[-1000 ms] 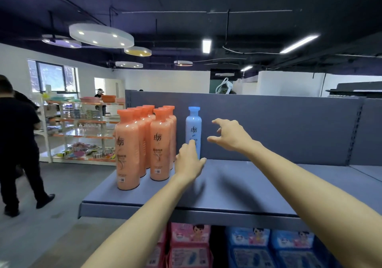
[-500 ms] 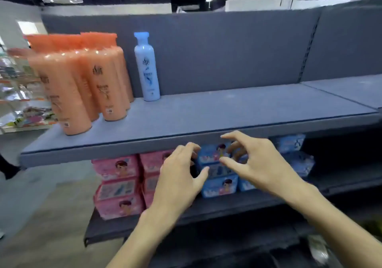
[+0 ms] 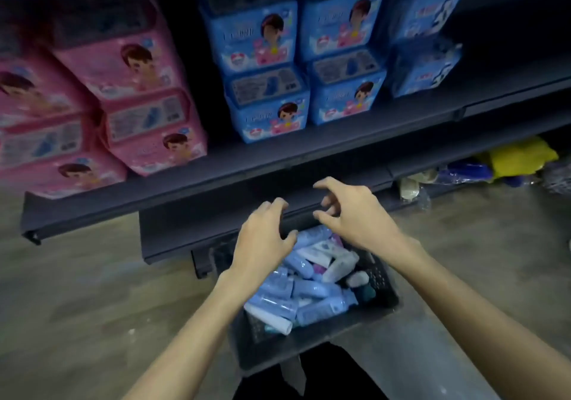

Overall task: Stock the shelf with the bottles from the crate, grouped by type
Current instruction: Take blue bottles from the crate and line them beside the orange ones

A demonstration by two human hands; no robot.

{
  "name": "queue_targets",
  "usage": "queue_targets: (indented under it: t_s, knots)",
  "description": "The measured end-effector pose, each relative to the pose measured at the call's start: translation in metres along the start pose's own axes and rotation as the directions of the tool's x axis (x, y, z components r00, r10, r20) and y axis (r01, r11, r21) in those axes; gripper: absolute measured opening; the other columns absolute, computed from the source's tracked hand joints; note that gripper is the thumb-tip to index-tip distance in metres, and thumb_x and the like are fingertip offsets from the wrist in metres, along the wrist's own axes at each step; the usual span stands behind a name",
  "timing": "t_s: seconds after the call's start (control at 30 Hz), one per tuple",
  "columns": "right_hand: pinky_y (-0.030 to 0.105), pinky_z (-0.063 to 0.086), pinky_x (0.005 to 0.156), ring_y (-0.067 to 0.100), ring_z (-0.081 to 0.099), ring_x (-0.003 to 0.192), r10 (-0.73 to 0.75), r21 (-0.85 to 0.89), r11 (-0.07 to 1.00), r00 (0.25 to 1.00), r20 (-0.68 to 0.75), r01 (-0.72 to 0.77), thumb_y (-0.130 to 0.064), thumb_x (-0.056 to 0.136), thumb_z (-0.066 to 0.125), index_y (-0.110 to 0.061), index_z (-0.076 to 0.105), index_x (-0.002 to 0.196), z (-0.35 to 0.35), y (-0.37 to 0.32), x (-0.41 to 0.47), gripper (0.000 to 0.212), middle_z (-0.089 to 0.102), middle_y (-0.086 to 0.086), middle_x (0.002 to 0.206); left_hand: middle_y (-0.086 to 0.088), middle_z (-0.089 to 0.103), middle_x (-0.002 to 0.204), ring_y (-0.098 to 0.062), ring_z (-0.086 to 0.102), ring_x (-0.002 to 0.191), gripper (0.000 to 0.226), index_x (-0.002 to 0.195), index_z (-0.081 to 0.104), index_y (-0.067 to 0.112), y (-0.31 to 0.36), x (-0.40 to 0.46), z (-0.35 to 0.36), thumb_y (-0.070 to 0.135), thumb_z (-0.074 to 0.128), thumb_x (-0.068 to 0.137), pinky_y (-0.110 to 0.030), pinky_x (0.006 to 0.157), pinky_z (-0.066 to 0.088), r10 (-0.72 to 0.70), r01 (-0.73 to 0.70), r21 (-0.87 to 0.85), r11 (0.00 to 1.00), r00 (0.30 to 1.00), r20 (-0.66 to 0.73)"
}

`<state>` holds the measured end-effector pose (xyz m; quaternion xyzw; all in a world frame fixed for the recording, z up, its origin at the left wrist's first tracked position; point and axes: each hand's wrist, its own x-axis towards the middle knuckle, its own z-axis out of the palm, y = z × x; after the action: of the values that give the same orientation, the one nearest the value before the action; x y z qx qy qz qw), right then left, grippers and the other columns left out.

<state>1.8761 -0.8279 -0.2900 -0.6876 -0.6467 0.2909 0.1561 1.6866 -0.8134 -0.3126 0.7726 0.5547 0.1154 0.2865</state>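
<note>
- Both hands have dropped from the shelf edge to above the black crate (image 3: 381, 302) of blue bottles (image 3: 315, 290).
- Left hand (image 3: 262, 239) and right hand (image 3: 355, 214): fingers spread, loosely curled, holding nothing.

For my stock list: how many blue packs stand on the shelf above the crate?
6 blue packs: two stacked left, two middle, two right; others may hide behind.

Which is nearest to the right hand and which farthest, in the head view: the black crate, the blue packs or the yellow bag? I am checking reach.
From the right hand:
1. Black crate, directly below the hand, on the floor.
2. Blue packs, above it on the shelf.
3. Yellow bag, far right, under the shelf.
</note>
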Motion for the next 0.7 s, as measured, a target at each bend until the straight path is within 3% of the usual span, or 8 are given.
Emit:
queue_targets:
  t_s: [0.23,0.4,0.5,0.7]
  knots:
    - [0.039,0.054,0.083,0.027,0.066,0.094,0.194,-0.119,0.978,0.956,0.218,-0.171,-0.021,0.085,0.065,-0.022,0.052,0.131,0.076,0.074,0.006,0.048,0.067,0.004,0.106,-0.002,0.061,0.104,-0.028,0.061,0.099,0.035,0.113,0.053,0.018,-0.059,-0.01,0.083,0.027,0.066,0.082,-0.04,0.082,0.047,-0.128,0.074,0.205,0.976,0.956,0.263]
    - [0.045,0.051,0.091,0.034,0.061,0.109,0.293,-0.229,0.949,0.872,0.393,-0.216,-0.026,0.09,0.064,-0.023,0.044,0.14,0.122,0.102,0.006,0.054,0.061,0.012,0.125,-0.007,0.061,0.119,-0.031,0.059,0.107,0.039,0.121,0.051,0.015,-0.101,-0.028,0.129,0.027,0.063,0.086,-0.036,0.084,0.045,-0.288,0.148,0.32,0.936,0.844,0.452]
    - [0.043,0.05,0.089,0.033,0.058,0.112,0.284,-0.276,0.946,0.839,0.464,-0.168,-0.025,0.093,0.06,-0.02,0.043,0.141,0.145,0.11,0.009,0.051,0.062,0.012,0.124,-0.008,0.058,0.122,-0.032,0.058,0.111,0.043,0.123,0.047,0.016,-0.12,-0.045,0.148,0.03,0.064,0.086,-0.038,0.085,0.045,-0.36,0.19,0.359,0.914,0.791,0.495]
    - [0.039,0.05,0.082,0.036,0.059,0.105,0.259,-0.264,0.957,0.779,0.572,-0.124,-0.024,0.094,0.058,-0.016,0.041,0.139,0.195,0.116,0.016,0.048,0.06,0.016,0.12,-0.009,0.058,0.123,-0.035,0.057,0.112,0.045,0.124,0.047,0.018,-0.146,-0.065,0.179,0.028,0.064,0.084,-0.04,0.083,0.047,-0.439,0.34,0.284,0.896,0.772,0.46]
